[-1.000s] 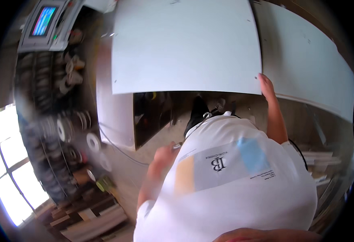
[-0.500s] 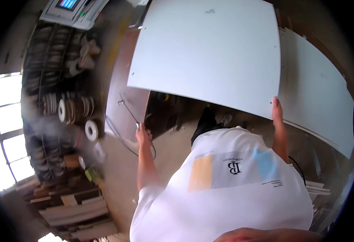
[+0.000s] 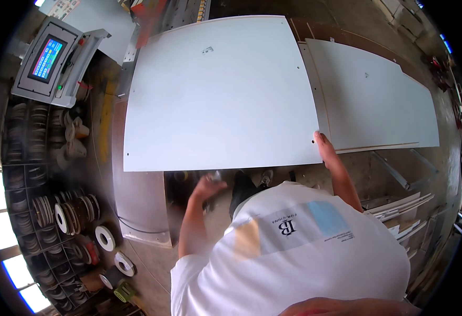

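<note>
white panel: hands could slide right over the top, loads of room | right edge: second panel kinda crowds it | near-right corner: right hand blocks it | near edge: gap before the shirt, left hand in it

Your bare left forearm runs forward, and the wrist turns inward so that your bare left hand, blurred, points toward your right with its fingers curled. Your bare right forearm slants forward and inward to your bare right hand, farther ahead than the left, thumb uppermost, its other fingers mostly hidden from view.
</note>
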Demonstrator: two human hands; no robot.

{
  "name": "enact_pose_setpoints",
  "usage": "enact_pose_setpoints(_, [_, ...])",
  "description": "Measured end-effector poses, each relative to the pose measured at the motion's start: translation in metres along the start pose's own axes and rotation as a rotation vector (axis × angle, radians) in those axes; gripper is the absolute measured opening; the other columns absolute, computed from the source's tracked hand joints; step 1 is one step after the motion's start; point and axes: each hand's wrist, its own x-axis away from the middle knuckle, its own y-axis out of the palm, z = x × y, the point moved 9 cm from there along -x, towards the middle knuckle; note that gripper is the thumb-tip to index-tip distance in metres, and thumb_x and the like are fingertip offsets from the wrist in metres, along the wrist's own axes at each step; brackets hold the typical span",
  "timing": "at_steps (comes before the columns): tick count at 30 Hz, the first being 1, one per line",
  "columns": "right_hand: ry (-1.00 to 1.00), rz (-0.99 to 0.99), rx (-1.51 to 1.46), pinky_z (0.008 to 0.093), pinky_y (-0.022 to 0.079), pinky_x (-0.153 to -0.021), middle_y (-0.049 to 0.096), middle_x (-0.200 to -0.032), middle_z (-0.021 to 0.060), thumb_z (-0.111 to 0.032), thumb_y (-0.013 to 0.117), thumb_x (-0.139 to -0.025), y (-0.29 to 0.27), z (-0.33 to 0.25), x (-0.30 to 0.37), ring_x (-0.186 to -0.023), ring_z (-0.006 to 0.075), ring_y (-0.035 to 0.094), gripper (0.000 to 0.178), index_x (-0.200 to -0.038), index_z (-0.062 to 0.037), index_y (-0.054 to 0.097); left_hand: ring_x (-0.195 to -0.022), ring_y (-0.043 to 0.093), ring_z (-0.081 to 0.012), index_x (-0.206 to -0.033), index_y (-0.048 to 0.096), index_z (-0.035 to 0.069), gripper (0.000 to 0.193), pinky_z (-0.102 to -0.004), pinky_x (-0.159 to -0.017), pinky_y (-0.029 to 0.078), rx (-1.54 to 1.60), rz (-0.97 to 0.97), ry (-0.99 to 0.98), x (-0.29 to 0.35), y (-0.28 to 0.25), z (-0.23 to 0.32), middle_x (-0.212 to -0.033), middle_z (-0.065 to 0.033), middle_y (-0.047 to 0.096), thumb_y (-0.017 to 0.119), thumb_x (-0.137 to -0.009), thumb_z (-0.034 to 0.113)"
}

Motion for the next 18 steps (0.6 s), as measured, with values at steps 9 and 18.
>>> enact_pose_setpoints(9, [-0.192,-0.014,0.216,0.0414,0.043,-0.096,0.063,-0.118,0.0187,-0.048,0.040,-0.102,0.029,0.078,-0.040,-0.111,0.0337,0.059,0.054,-0.124,-0.0017,0.055,-0.068,0.058,-0.0110,-0.104,0.072,0.007,0.033,-0.0309,-0.065,0.049,-0.101,-0.087,-0.124,0.168,-0.001,0.004,-0.071,0.0006,0.063,0.080,-0.079,0.028])
enact_pose_setpoints(18, [-0.203,-0.148,0.125,0.0391,0.050,-0.087,0.066,-0.110,0.0216,-0.042,0.077,-0.081,0.072,0.010,-0.003,-0.101,0.0308,0.065,0.064,-0.117,0.0065,0.055,-0.056,0.054,-0.0100,-0.092,0.058,0.013,0.020,-0.0263,-0.045,0.036,0.860,0.774,-0.258,0.126,-0.062,-0.009,-0.070,0.0009,0.058,0.065,-0.096,0.031])
